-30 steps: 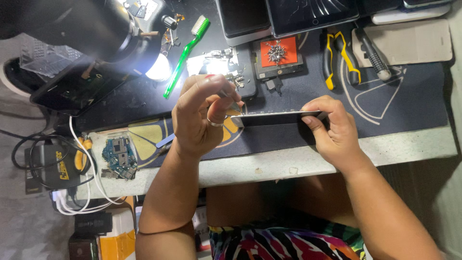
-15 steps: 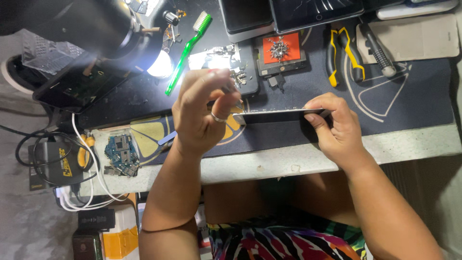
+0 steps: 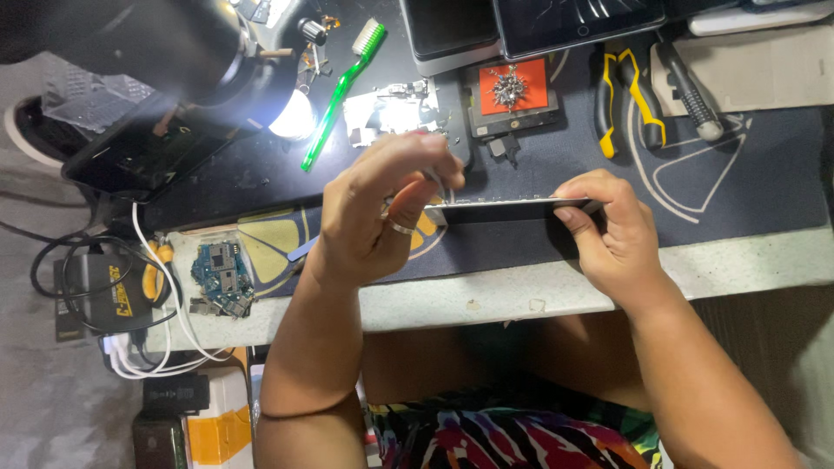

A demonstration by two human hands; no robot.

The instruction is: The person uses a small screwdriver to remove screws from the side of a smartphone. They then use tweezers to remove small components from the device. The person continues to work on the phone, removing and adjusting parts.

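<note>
Left hand [image 3: 382,208] lower, tool hidden

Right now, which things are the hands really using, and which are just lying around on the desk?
In use:
- thin flat silver phone panel, held on edge
- left hand, pinching its left end
- right hand, gripping its right end

Lying about:
- green plastic toothbrush
- yellow-handled pliers
- blue circuit boards
- orange square pad of screws
- dark work mat

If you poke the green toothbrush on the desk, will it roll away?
Probably not far: the green toothbrush lies flat on the dark mat, and its bristle head should stop rolling. It looks thin, so likely light and easy to slide.
</note>
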